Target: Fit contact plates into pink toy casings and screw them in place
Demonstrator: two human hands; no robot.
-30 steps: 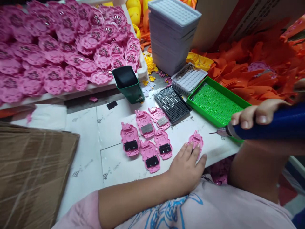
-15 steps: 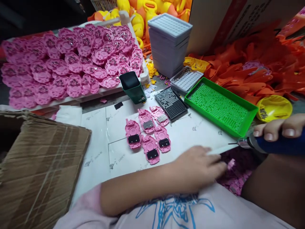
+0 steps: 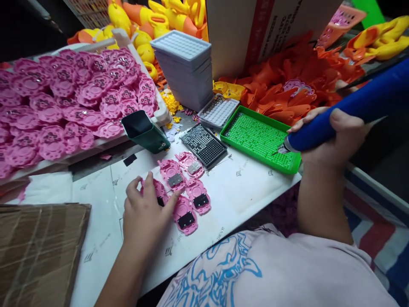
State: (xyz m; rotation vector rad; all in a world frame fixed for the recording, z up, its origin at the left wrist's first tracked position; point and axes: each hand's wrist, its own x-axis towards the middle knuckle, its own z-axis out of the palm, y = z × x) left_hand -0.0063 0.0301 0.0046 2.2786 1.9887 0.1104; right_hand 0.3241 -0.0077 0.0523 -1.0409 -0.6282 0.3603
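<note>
Your left hand had its fingers bowed around the leftmost pink casing, in from the bench's near edge, their grip impossible to tell; the low thumb could have nudged the next casing. Farther off, your right hand was wrapped around the blue driver, whose low tip might have snagged the green tray at the bench's right end. Half a second earlier, your left hand was at the near edge, apart from the casings, and the tip was short of the tray.

A white bench printed with small dark logos catches cool light, while the room's upper left falls into near-black shadow. Behind it stands a large cardboard box with a red band, beside heaped yellow-and-orange plastic pieces; red, white and blue striped sheeting spreads at lower right.
</note>
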